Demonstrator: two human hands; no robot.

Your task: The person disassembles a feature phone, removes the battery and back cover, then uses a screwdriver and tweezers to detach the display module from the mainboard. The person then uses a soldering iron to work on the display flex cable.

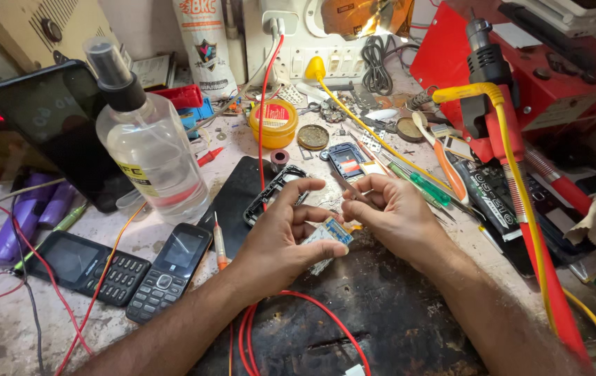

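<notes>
Left hand (285,233) gripping a small circuit board (328,235) between thumb and fingers. Right hand (390,212) just beside it, pinching thin metal tweezers (348,188) pointed up and left. Both hands over a dark, worn mat (374,313). Two button phones (131,268) lying side by side to the left. Clear spray bottle (146,143) standing behind the phones. Red wire (312,310) looping across the mat under the left wrist. Round yellow tin (273,124) farther back on the messy bench (5,334).

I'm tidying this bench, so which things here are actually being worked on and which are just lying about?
In hand:
- left hand holding small circuit board
- right hand holding tweezers

Lying about:
- spray bottle
- two keypad phones
- yellow tin
- green screwdriver
</notes>
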